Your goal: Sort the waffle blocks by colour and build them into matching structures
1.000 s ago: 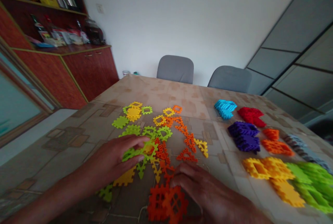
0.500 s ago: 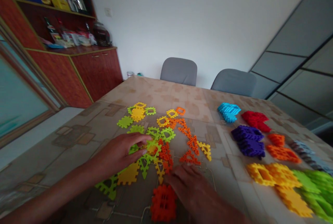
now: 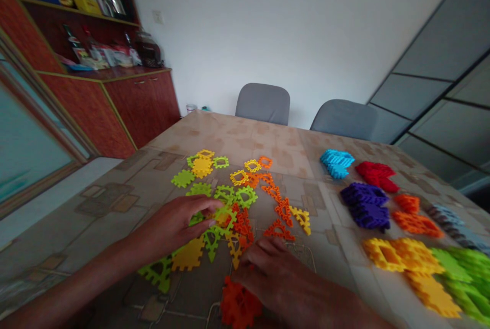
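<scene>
At the middle of the pile, the fingertips of my left hand (image 3: 191, 217) close on the edge of a light green toothed building piece (image 3: 226, 218). Yellow and green toothed pieces lie under and around that hand, among them a yellow square (image 3: 189, 254) and a green triangle (image 3: 157, 274). My right hand (image 3: 273, 270) is curled over a stack of orange building pieces (image 3: 238, 306) near the front edge. Its fingers are closed on an orange piece at the top of the stack, mostly hidden by the hand. Loose orange triangles (image 3: 279, 229) lie just beyond it.
Sorted stacks stand on the right: light blue (image 3: 337, 163), red (image 3: 377, 176), purple (image 3: 365, 206), orange (image 3: 417, 224), yellow (image 3: 401, 255), green (image 3: 465, 278) and grey (image 3: 455, 224). Two grey chairs (image 3: 263, 103) stand behind the table. A wooden cabinet (image 3: 141, 104) is at the left.
My right hand has moved a little toward me, from beside the orange stack to over its top, and now covers part of it. My left hand stays in place.
</scene>
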{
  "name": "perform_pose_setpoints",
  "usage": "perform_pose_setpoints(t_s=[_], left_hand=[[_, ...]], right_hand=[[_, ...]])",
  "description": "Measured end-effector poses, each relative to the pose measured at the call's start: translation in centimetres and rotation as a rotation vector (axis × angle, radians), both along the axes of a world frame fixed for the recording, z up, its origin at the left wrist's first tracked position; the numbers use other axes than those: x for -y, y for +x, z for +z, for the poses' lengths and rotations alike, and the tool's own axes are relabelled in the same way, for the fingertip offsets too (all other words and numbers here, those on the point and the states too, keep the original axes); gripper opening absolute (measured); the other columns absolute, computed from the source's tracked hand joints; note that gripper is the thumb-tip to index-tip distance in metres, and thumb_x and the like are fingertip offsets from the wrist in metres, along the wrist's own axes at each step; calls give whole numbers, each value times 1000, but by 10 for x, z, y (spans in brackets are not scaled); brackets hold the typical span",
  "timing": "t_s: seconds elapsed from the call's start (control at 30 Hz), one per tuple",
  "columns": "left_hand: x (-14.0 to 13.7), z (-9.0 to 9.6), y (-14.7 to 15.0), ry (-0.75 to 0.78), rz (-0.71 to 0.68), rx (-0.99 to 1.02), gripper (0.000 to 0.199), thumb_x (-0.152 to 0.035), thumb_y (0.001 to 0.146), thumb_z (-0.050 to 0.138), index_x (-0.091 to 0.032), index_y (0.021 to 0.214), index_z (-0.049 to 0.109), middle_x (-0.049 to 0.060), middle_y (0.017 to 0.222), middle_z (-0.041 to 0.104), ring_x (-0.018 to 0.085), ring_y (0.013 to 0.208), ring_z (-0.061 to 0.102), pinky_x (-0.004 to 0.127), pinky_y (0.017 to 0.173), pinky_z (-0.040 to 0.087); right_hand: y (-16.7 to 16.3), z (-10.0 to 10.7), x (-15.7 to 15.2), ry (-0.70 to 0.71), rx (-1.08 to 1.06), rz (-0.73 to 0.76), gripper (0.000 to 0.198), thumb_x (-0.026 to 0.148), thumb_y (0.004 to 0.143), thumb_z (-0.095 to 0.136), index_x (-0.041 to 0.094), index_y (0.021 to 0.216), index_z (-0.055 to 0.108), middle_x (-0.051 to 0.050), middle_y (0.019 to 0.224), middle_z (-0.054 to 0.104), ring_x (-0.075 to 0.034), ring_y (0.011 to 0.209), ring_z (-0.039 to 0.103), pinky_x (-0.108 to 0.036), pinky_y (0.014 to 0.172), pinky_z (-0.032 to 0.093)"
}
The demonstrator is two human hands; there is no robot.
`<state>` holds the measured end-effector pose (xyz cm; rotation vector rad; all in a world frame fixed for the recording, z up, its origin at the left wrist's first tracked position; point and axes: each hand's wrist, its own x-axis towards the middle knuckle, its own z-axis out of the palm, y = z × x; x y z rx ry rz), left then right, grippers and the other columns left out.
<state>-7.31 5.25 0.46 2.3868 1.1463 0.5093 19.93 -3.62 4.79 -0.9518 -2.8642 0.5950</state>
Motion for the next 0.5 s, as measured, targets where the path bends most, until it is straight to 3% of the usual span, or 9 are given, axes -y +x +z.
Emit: perform_pose_setpoints(t_s=[0.2,0.4,0.5], left_hand=[[-5,0,-2,13,18,13,31,-39,95,56,-26,120,68,3,112,75,24,103,70,33,93,52],[12,-6,4,40,-76,18,30,-32,96,58,-31,126,64,2,124,70,22,114,65,34,99,50],[39,7,21,107,-176,-34,47,-35,90,70,-35,135,57,1,134,64,22,122,61,33,103,49]], right_hand=[[-2,9,-12,-39,-65,178,32,14,91,66,22,122,63,-3,131,63,-18,124,49,-31,109,35],[13,-6,-7,-90,-181,-116,23,14,96,56,22,117,63,-4,116,68,-17,111,57,-31,100,43],[24,-18,1,-67,-190,-163,27,10,94,56,24,115,65,-4,111,69,-18,106,60,-31,95,45]])
